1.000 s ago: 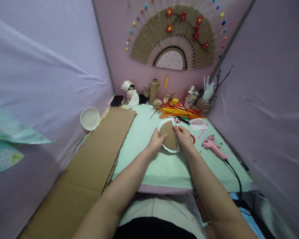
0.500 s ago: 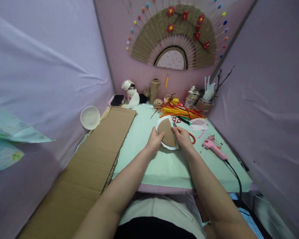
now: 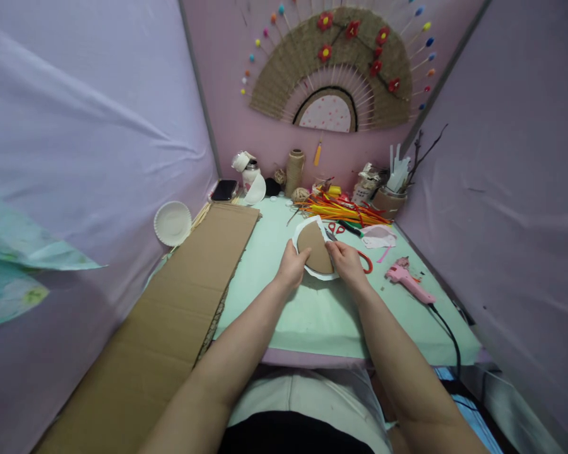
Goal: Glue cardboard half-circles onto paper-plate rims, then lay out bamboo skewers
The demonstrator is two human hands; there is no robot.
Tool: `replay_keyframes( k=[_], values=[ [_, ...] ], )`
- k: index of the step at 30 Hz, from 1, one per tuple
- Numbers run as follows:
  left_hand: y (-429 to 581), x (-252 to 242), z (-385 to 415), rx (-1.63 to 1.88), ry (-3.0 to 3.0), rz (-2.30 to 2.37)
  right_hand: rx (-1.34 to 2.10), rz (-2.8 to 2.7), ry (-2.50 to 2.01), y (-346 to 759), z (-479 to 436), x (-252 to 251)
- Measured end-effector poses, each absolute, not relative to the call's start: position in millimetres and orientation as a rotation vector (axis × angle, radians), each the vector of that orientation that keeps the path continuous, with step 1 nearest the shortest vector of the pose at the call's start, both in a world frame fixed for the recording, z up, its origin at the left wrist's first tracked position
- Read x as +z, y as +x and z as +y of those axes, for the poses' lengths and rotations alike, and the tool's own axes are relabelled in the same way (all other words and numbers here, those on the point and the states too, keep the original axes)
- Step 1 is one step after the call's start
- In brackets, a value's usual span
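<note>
A brown cardboard half-circle (image 3: pixel 315 247) backed by a larger white piece (image 3: pixel 307 224) is held up over the table. My left hand (image 3: pixel 291 265) is closed on its curved left side, thumb pressed on the cardboard. At the straight right edge, my right hand (image 3: pixel 344 260) pinches the same half-circle; its fingertips are partly hidden behind it. Scissors with a red-orange handle (image 3: pixel 368 261) are partly covered by my right hand, and their blades show beyond it. A smaller red-handled tool (image 3: pixel 336 228) lies just past the half-circle.
A long cardboard sheet (image 3: pixel 189 284) covers the left side. A pink glue gun (image 3: pixel 409 282) with a black cord lies at right. Orange and yellow strips (image 3: pixel 343 209), a twine spool (image 3: pixel 295 173) and a phone (image 3: pixel 224 190) are at the back. A decorated fan (image 3: pixel 331 75) hangs on the wall.
The half-circle has shifted and tilted slightly in my hands, its top edge moving a little up and left. Both hands keep hold of it.
</note>
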State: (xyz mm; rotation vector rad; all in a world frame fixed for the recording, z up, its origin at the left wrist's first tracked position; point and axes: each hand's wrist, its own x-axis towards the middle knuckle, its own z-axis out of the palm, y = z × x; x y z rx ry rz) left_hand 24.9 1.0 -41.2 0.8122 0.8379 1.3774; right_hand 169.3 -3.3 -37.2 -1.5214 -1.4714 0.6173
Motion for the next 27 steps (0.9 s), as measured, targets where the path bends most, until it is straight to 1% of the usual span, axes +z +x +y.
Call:
replay_keyframes(
  k=[5, 11, 17, 23, 27],
  values=[
    [23.1, -41.1, 3.2, 1.443, 0.786, 0.855, 0.777, -1.512, -1.507, 169.4, -5.4, -35.2],
    [21.1, -38.8, 2.2, 1.421, 0.772, 0.808, 0.704, -1.523, -1.498, 166.7, -5.7, -36.8],
    [18.5, -36.2, 2.3, 1.447, 0.734, 0.802, 0.857, -1.525, -1.461, 168.9, -7.4, -32.8],
    [18.5, -35.6, 2.5, 1.478, 0.718, 0.814, 0.784, -1.575, -1.464, 167.7, -8.3, -31.2],
    [17.3, -35.5, 4.3, 1.524, 0.698, 0.795, 0.868, -1.547, -1.497, 170.3, -8.9, -31.8]
  ],
)
